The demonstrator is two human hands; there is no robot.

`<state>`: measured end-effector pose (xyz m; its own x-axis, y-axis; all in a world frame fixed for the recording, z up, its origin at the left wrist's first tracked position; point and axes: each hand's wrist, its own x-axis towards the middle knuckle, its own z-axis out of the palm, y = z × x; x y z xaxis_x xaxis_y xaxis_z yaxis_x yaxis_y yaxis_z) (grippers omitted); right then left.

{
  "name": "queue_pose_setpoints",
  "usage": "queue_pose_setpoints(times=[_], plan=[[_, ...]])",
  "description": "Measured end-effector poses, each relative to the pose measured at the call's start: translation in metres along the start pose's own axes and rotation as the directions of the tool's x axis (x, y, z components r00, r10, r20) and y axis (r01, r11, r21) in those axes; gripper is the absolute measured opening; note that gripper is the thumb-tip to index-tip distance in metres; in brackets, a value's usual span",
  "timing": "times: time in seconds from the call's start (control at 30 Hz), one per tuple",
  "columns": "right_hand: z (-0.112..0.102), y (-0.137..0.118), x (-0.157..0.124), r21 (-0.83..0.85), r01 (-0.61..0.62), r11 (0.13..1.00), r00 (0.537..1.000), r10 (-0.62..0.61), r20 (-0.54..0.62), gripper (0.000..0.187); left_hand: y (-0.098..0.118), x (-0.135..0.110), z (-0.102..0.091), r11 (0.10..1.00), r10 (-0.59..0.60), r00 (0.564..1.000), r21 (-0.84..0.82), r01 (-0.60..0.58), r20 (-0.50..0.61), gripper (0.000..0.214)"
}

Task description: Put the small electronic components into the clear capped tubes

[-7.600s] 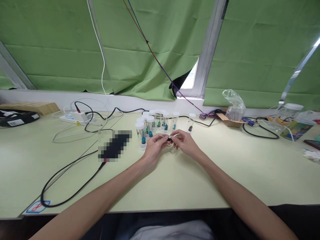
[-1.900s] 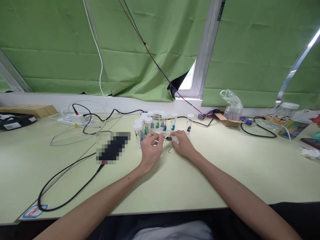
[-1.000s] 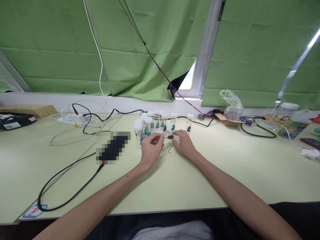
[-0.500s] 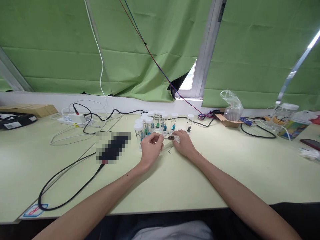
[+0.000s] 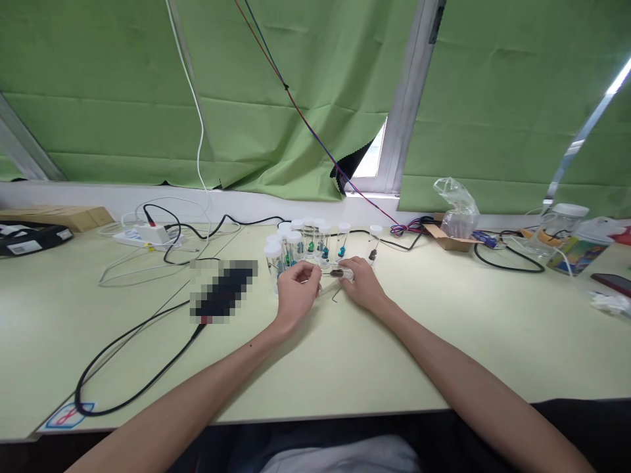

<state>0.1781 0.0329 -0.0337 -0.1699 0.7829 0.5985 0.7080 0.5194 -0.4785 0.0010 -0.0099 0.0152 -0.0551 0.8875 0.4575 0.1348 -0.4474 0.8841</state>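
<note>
In the middle of the table, a small clear tube (image 5: 349,272) lies sideways between my hands, with a dark fitting (image 5: 337,272) and a thin rod pointing left. My right hand (image 5: 363,281) is closed round the tube's right end. Fingers pinched, my left hand (image 5: 300,286) is at the rod end; what it grips is hidden. Just below lies a thin bent metal rod (image 5: 336,297). Behind my hands stand several clear capped tubes (image 5: 274,252) holding blue and green fittings. Another upright tube (image 5: 374,243) with a dark fitting is beyond my right hand.
A blurred dark device (image 5: 225,290) with a black cable lies to the left. A power strip (image 5: 150,233) and cables sit farther back. At right are a cardboard box (image 5: 451,240) with a plastic bag, a clear jar (image 5: 555,233) and a colourful container (image 5: 580,253).
Almost nothing differs. Both hands stay in place around the tube, with only a very slight shift of the left hand.
</note>
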Motion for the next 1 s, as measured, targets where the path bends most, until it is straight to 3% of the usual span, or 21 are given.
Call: queue_pose_setpoints(times=[0.4,0.67,1.0], plan=[[-0.0032,-0.0021,-0.0014,-0.009,-0.006,1.0,1.0,0.007,0.013,0.033,0.0008,0.0003,0.0005,1.0,-0.006,0.999,0.011,0.005,0.033,0.022],[-0.0015,-0.0013,-0.0001,0.0,-0.009,1.0,1.0,0.009,0.015,0.033,0.0012,-0.003,0.0025,0.999,0.037,0.999,0.026,-0.036,-0.003,0.019],[-0.0024,0.0004,0.0002,-0.044,-0.031,0.999,0.999,0.031,0.009,0.034,0.0031,-0.0004,0.0012,1.0,-0.028,0.999,0.0,0.028,-0.015,0.02]])
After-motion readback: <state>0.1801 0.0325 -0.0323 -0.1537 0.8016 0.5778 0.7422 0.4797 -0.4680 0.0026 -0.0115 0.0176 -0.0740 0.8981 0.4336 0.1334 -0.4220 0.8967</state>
